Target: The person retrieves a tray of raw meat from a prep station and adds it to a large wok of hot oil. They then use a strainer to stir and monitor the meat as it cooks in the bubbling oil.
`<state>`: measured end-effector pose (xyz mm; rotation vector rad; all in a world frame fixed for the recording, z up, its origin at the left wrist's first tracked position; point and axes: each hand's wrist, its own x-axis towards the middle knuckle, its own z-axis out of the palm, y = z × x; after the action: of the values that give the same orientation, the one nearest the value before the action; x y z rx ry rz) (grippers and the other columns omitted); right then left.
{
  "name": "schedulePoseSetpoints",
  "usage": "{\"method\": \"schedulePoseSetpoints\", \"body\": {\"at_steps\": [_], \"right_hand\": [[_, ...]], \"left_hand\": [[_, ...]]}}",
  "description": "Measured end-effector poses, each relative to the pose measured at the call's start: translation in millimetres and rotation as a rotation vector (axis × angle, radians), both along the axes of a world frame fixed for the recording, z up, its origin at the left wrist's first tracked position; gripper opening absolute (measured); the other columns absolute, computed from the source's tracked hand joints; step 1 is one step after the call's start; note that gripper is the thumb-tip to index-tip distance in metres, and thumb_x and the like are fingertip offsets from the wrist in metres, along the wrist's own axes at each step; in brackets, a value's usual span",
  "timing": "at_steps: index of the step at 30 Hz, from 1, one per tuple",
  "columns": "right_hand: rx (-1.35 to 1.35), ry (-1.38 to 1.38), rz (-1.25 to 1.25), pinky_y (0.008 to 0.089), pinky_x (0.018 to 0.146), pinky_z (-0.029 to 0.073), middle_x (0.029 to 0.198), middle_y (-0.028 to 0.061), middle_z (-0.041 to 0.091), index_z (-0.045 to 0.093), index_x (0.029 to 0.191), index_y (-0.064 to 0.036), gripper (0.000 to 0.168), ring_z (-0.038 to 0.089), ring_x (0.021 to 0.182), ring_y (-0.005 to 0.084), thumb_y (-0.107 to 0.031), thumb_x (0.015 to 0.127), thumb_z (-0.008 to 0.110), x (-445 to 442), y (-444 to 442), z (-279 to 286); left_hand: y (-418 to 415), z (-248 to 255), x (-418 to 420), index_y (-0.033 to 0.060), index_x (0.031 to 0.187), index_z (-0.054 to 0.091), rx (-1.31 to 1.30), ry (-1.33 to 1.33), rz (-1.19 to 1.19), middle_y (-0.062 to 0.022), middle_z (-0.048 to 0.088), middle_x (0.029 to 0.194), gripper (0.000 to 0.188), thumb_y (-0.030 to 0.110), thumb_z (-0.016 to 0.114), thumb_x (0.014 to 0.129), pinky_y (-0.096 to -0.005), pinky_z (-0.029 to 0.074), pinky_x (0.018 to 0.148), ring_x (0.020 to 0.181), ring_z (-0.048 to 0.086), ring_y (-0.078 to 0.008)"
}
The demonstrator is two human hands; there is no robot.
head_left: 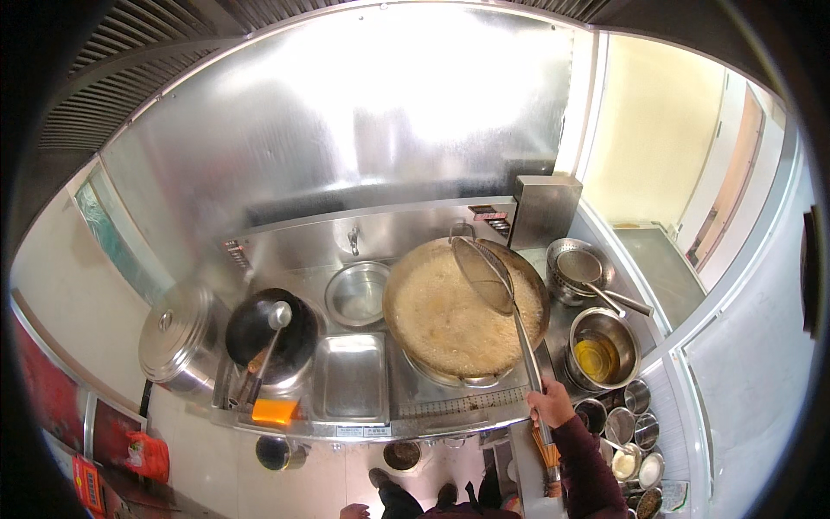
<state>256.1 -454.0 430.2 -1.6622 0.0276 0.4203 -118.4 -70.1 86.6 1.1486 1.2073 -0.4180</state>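
My right hand [551, 402] is closed around the long metal handle of a wire-mesh skimmer [483, 272]. The skimmer's round head is tilted over the right part of a large wok [454, 311], which is full of foaming, bubbling pale-brown liquid. Whether the mesh touches the liquid, I cannot tell. At the bottom edge, my left hand [355, 511] hangs low, only partly in view, near no object. A bamboo brush [548, 457] lies just below my right hand.
Left of the wok are a steel basin [357, 294], a rectangular steel tray [350, 378], a small black wok [259, 324] with a ladle [279, 316] and a lidded pot [175, 331]. To the right stand a colander [554, 276], a bowl of yellow oil [603, 347] and several seasoning containers [620, 425].
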Motion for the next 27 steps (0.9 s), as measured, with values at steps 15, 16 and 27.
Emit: {"method": "schedulePoseSetpoints", "body": {"at_steps": [15, 16, 27], "right_hand": [[-0.014, -0.093, -0.226, 0.0293, 0.030, 0.038, 0.054, 0.0054, 0.045, 0.044, 0.075, -0.001, 0.010, 0.045, 0.036, 0.0145, -0.006, 0.076, 0.052, 66.2, -6.4, -26.8], [-0.024, -0.087, -0.238, 0.0294, 0.030, 0.038, 0.054, 0.0054, 0.044, 0.044, 0.075, -0.001, 0.010, 0.045, 0.036, 0.0146, -0.006, 0.076, 0.052, 71.5, -6.9, -31.4], [0.214, 0.302, -0.117, 0.0279, 0.037, 0.040, 0.061, 0.0031, 0.046, 0.046, 0.079, -0.003, 0.009, 0.044, 0.045, 0.0118, -0.009, 0.080, 0.052, 101.1, 2.1, -63.4]], "left_hand": [[2.9, -17.3, 7.1, 0.0005, 0.102, 0.052, -0.145, 0.015, -0.136, -0.0175, 0.057, 0.082, 0.026, 0.018, 0.043, 0.086, -0.0385, 0.051, 0.051, 0.062, 0.059, -0.0273], [5.2, -18.6, 6.7, 0.0007, 0.102, 0.052, -0.167, -0.006, -0.139, -0.0175, 0.057, 0.082, 0.026, 0.019, 0.044, 0.086, -0.0385, 0.051, 0.051, 0.061, 0.059, -0.0275], [3.7, -21.5, 10.0, -0.0008, 0.102, 0.052, -0.108, -0.095, -0.323, -0.0171, 0.057, 0.082, 0.026, 0.017, 0.047, 0.084, -0.0379, 0.051, 0.050, 0.061, 0.059, -0.0265]]}}
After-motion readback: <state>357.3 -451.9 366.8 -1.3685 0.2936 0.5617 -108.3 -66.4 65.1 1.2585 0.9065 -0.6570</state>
